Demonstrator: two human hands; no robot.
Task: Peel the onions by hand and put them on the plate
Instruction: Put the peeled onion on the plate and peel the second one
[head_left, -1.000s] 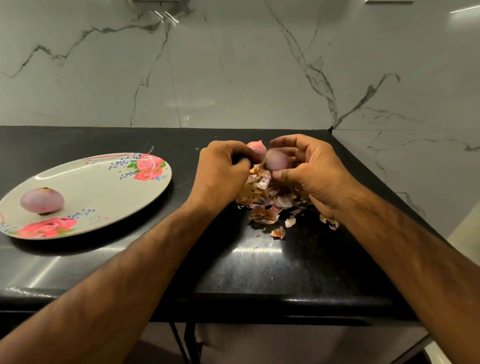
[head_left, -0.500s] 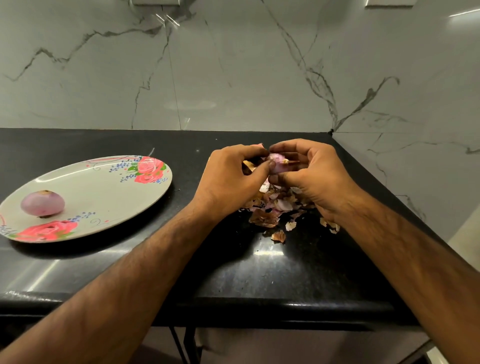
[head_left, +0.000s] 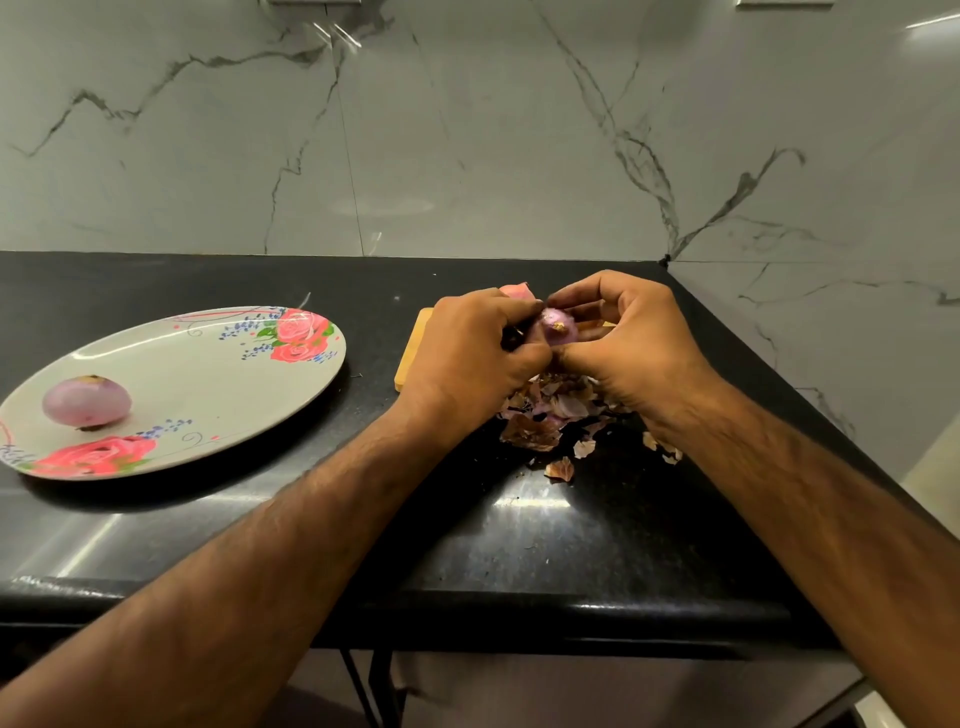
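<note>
Right now both hands are working one small purple onion (head_left: 558, 327) over the pile of dry brown onion skins (head_left: 550, 415) on the black stone counter (head_left: 519, 540). Left hand (head_left: 475, 356) is curled, fingertips pinching at the onion's side; right hand (head_left: 631, 340) is cupping and gripping it from the other side. Onion's brown end is facing the person. White oval rose-patterned plate (head_left: 208, 374), carrying one peeled onion (head_left: 85, 401), is lying well off to the left, so the left hand is nearer for the drop-off. Wooden board edge (head_left: 410, 348) is showing behind the left hand.
</note>
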